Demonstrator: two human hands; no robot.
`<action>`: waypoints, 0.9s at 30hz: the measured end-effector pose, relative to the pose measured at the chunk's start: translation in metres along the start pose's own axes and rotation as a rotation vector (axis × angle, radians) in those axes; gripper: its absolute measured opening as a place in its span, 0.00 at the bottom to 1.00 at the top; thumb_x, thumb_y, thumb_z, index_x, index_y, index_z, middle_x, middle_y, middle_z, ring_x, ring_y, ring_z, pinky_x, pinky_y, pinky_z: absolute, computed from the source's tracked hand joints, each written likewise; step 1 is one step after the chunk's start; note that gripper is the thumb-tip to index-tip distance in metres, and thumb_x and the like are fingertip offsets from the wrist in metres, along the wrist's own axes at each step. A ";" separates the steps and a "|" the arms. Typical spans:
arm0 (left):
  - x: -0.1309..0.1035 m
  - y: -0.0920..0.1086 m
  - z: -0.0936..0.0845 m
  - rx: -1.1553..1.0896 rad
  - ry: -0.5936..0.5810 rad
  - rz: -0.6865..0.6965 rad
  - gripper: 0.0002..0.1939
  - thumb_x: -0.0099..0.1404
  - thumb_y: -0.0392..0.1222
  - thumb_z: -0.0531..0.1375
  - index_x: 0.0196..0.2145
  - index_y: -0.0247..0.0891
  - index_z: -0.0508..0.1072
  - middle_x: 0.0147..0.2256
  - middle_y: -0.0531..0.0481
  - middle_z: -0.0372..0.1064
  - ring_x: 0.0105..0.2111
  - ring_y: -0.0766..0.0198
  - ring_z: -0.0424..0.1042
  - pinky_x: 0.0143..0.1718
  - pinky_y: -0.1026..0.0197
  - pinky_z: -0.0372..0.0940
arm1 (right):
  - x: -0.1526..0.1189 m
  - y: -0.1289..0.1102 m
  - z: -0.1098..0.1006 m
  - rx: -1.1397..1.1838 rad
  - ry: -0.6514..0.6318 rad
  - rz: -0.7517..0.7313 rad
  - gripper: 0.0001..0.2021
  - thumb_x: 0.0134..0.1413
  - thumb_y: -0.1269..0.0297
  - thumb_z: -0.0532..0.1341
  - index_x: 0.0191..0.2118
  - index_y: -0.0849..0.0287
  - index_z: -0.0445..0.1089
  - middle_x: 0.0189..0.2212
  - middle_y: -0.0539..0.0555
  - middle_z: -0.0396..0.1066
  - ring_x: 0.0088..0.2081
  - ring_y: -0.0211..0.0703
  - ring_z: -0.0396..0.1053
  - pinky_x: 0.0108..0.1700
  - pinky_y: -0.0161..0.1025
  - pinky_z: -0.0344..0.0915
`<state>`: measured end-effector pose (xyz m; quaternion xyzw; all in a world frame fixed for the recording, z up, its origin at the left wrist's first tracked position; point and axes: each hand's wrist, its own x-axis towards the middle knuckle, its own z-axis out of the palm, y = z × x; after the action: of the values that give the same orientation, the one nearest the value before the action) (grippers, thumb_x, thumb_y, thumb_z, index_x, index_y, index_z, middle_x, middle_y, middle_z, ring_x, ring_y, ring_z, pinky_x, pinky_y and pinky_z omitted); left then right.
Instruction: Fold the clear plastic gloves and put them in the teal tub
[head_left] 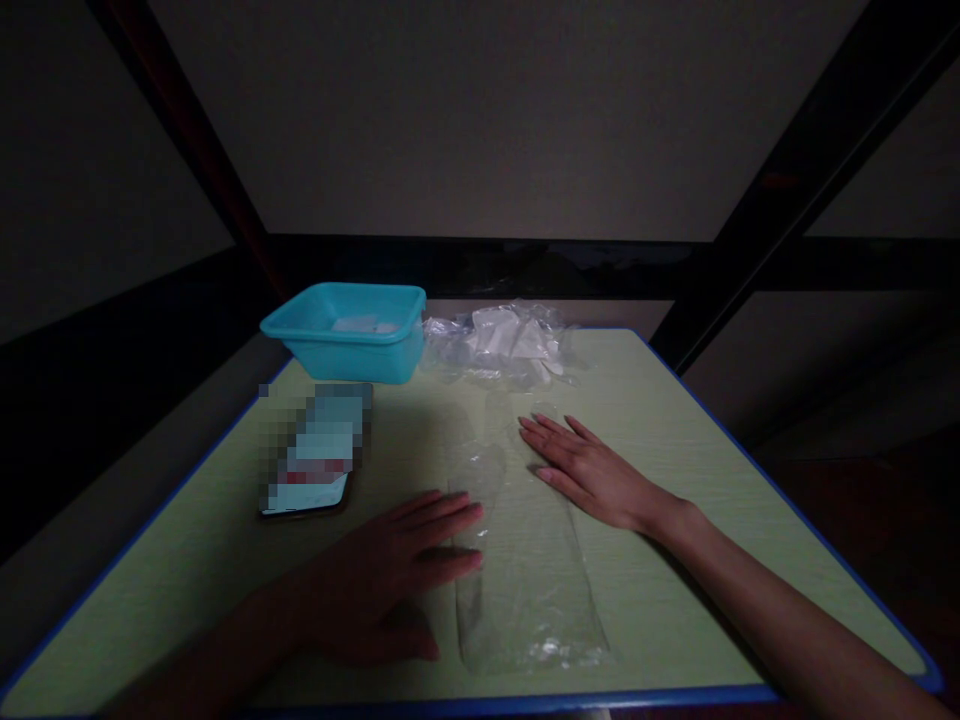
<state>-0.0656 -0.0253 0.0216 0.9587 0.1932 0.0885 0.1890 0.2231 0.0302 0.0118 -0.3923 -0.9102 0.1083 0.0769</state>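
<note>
A clear, thin plastic disposable glove (525,580) lies spread flat on the table, its faint finger shapes towards the back and its wide cuff near the front edge. My left hand (397,570) is over its left side, fingers stretched out and apart, fingertips at the plastic's edge. On the other side, my right hand (589,470) rests palm down with its fingers extended, by the glove's upper right part. Neither hand grips anything. Whether the left palm touches the table cannot be made out in the dim light.
The pale green table (690,590) has a blue edge. At the back left stands a turquoise plastic basin (352,355) with something whitish inside. Crumpled clear plastic with white pieces (502,340) lies beside it. A phone (319,460) with a lit, blurred screen lies at left.
</note>
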 end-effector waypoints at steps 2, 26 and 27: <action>-0.001 0.003 0.000 -0.004 -0.009 0.015 0.33 0.63 0.57 0.54 0.61 0.45 0.50 0.63 0.43 0.40 0.62 0.49 0.44 0.60 0.47 0.43 | 0.000 0.000 -0.001 0.001 -0.006 0.004 0.25 0.64 0.56 0.43 0.63 0.59 0.46 0.62 0.57 0.46 0.63 0.47 0.42 0.61 0.57 0.42; -0.016 0.023 0.006 -0.058 -0.065 -0.063 0.37 0.59 0.58 0.57 0.62 0.48 0.47 0.64 0.46 0.36 0.62 0.49 0.42 0.60 0.46 0.42 | 0.023 -0.043 -0.004 0.027 -0.154 -0.338 0.22 0.63 0.58 0.47 0.61 0.58 0.52 0.63 0.55 0.47 0.64 0.45 0.39 0.63 0.54 0.36; -0.017 0.023 0.006 -0.056 -0.067 -0.059 0.38 0.59 0.58 0.57 0.62 0.48 0.47 0.64 0.46 0.36 0.62 0.49 0.42 0.60 0.46 0.42 | 0.023 -0.043 -0.004 0.024 -0.158 -0.338 0.23 0.63 0.58 0.46 0.61 0.59 0.52 0.63 0.55 0.46 0.64 0.45 0.39 0.63 0.54 0.36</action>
<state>-0.0714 -0.0537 0.0232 0.9493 0.2124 0.0563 0.2249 0.1782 0.0184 0.0280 -0.2229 -0.9651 0.1351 0.0268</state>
